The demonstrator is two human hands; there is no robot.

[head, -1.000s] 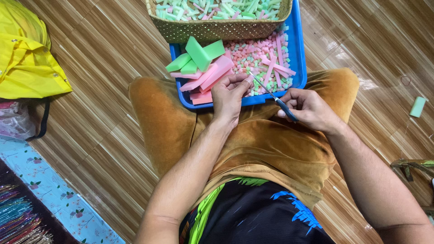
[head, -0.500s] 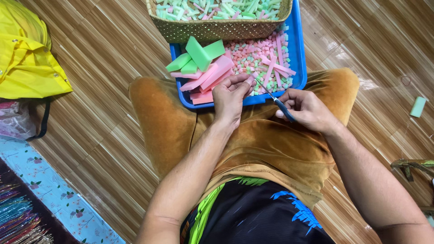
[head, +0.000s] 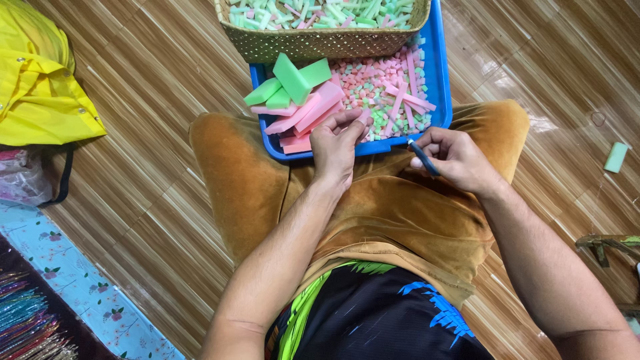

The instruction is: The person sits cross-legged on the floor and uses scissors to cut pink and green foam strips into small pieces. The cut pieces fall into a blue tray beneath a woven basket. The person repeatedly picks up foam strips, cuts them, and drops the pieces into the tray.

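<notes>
Blade now withdrawn inside right hand (head: pixel 455 157)

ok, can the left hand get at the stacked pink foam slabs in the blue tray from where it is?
Probably yes. The left hand rests at the blue tray's near edge, right beside the pink foam slabs; nothing lies between them. Its fingers pinch something small, though.

Your left hand (head: pixel 337 141) rests at the near rim of the blue tray (head: pixel 440 73), fingers curled over a small pink foam piece among the cut bits. Your right hand (head: pixel 453 159) grips a blue-handled cutter (head: pixel 423 158) just beside the tray. Pink and green foam blocks (head: pixel 297 93) lie stacked left, below the woven basket (head: pixel 320 43).
</notes>
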